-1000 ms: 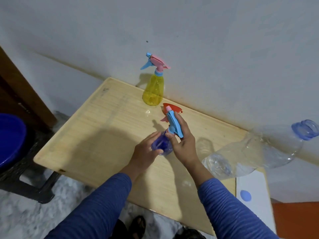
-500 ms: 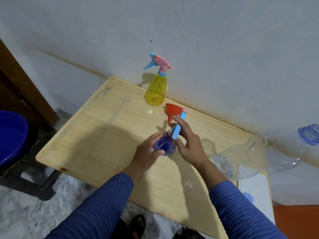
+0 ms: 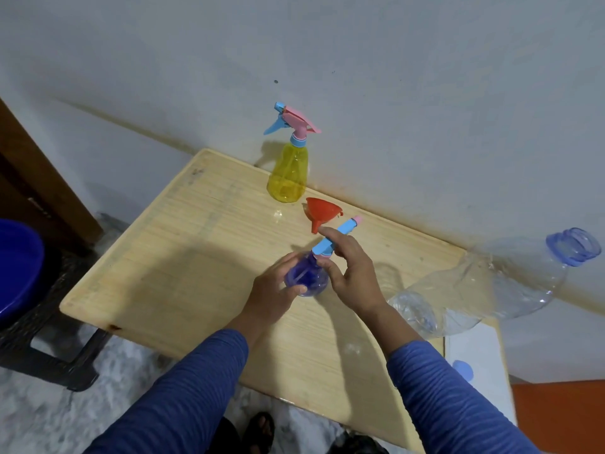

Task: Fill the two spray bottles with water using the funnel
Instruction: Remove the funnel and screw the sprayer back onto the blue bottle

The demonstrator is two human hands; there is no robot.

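A blue spray bottle (image 3: 307, 279) stands on the wooden table (image 3: 183, 263) in the middle. My left hand (image 3: 271, 290) grips its round body. My right hand (image 3: 352, 273) holds its blue and pink spray head (image 3: 337, 235) at the neck, with the head pointing up and right. A red funnel (image 3: 322, 211) lies on the table just behind it, untouched. A yellow spray bottle (image 3: 289, 173) with a pink and blue spray head stands upright at the back near the wall.
A large clear plastic water jug (image 3: 484, 290) with a blue neck lies on its side at the table's right end. A blue cap (image 3: 463, 370) lies on a white surface below it. A blue tub (image 3: 16, 270) sits on a black stool at left.
The spray head of the blue bottle has turned in my right hand, from pointing up and left to pointing up and right. My left hand keeps its hold on the body.
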